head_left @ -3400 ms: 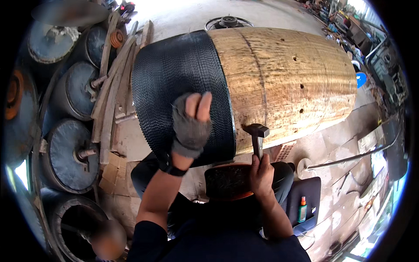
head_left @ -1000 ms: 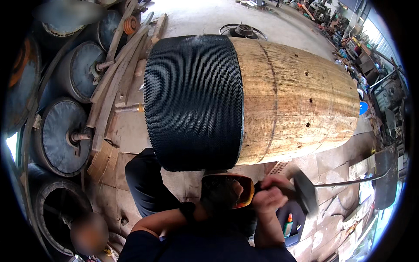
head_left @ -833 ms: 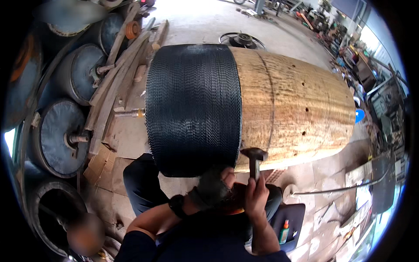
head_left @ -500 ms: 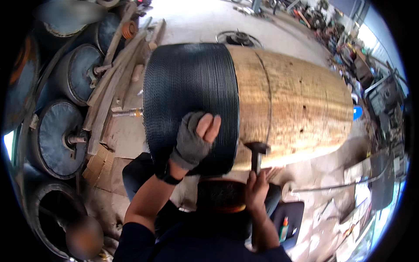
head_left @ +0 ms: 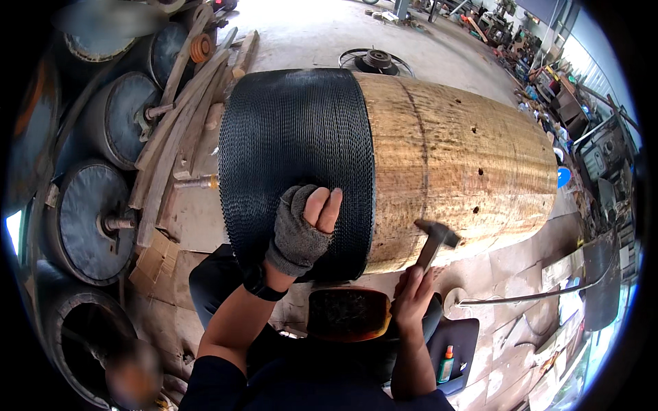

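A big pale wooden cylinder [head_left: 466,157] lies crosswise before me, its left part covered in black, finely toothed, ridged strips [head_left: 295,130]. My left hand [head_left: 301,233], in a grey fingerless glove with bare fingertips, rests on the black covering near its right edge, fingers bent together; whatever is under them is hidden. My right hand [head_left: 415,294] grips a hammer [head_left: 435,243] by the handle, its head over the wood just right of that edge. Below, between my legs, sits a dark container [head_left: 385,315] with an orange rim, holding small dark bits I cannot make out.
Steel drums [head_left: 88,219] are stacked at left beside loose planks [head_left: 171,137]. A spoked wheel [head_left: 377,60] lies behind the cylinder. At lower right are a dark pad [head_left: 459,332] with a green bottle [head_left: 445,364], and a bent rod [head_left: 521,301]. Clutter [head_left: 562,103] lines the right wall.
My left hand has risen from the container onto the black covering. The hammer has come up to the wood, and since half a second ago its head has shifted right and tilted.
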A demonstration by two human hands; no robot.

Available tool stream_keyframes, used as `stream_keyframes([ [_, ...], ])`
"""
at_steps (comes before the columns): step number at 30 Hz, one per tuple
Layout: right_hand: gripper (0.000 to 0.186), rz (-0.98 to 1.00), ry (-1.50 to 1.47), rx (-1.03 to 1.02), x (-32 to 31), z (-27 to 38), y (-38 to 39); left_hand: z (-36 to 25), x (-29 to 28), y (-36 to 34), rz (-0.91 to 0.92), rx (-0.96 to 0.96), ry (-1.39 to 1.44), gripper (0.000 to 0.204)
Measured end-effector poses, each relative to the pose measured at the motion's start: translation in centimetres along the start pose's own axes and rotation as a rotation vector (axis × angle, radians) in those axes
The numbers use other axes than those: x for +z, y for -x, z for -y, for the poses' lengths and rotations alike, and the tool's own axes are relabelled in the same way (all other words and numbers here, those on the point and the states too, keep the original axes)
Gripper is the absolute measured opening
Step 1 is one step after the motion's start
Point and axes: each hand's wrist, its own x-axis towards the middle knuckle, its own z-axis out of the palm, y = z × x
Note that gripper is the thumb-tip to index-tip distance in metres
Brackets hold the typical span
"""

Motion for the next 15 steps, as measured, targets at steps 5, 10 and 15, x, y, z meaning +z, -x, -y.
stream_keyframes([
  [5, 0.039, 0.363, -0.374, 0.286, 2.9, 0.5, 0.9, -0.2, 0.1, 0.0, 0.009, 0.005, -0.024, 0.048],
  [10, 0.041, 0.249, -0.524, 0.313, 1.4, 1.4, -0.8, -0.1, 0.4, 0.6, 0.011, -0.018, -0.052, 0.046],
  [15, 0.04, 0.399, -0.371, 0.3, 2.0, 2.3, -0.6, -0.5, -0.2, 0.0, 0.014, -0.045, -0.053, 0.041],
])
